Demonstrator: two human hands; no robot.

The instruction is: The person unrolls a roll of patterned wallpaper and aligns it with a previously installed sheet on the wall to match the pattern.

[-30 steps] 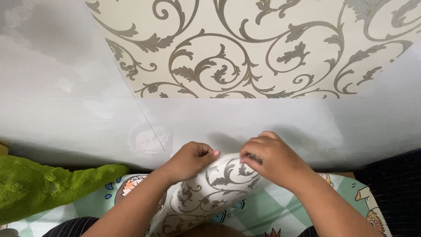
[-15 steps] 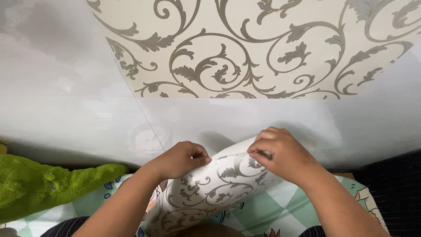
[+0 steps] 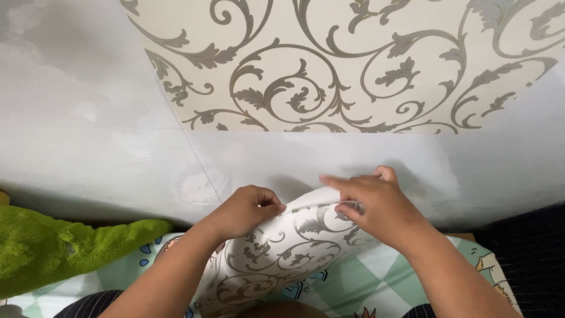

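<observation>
Head view. Lower centre of frame: a sheet [image 3: 282, 253] of cream paper with grey scroll pattern, curled upward toward the wall [image 3: 88, 147]. Left hand [image 3: 244, 209] grips the sheet's upper edge, fingers [image 3: 268, 207] curled shut on it. Right hand [image 3: 376, 206] lies on the same edge just beside the left, fingers pinched on the paper, index stretched out to the left. Upper frame: matching wallpaper [image 3: 353, 65] on the pale wall. Lower left: green plush [image 3: 53, 247]. Bottom: mint checked mat [image 3: 365, 288].
</observation>
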